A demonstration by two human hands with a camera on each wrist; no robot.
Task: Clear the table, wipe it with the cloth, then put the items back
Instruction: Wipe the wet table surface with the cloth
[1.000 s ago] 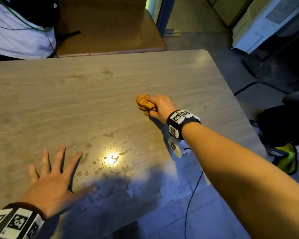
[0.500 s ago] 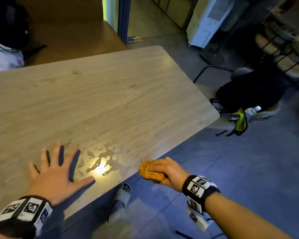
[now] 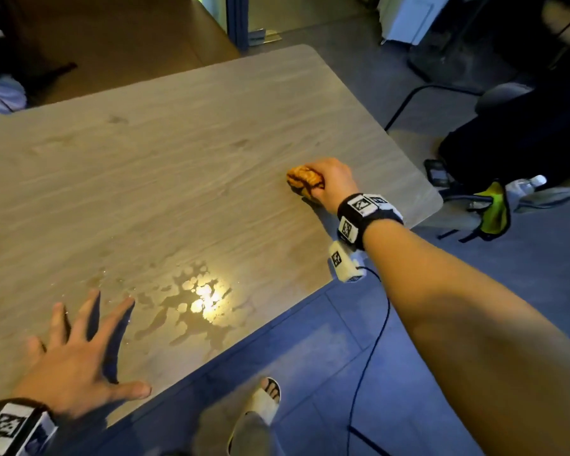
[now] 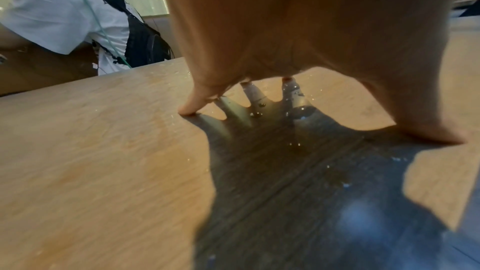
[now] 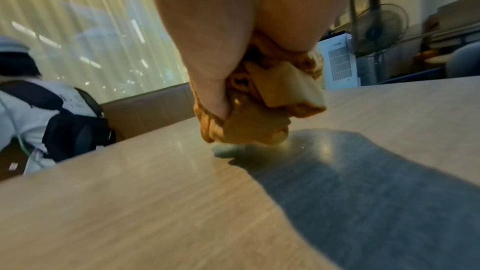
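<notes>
Near table [image 3: 211,133] edge, right hand [image 3: 334,182] gripping cloth [image 3: 301,182]

No legible text, brand, number or sign appears in any view. The only markings are black-and-white square coded patterns on the right wristband [image 3: 362,209], the left wristband [image 3: 7,426] and the small white unit [image 3: 341,261] hanging below the right wrist; none carries readable characters.
</notes>
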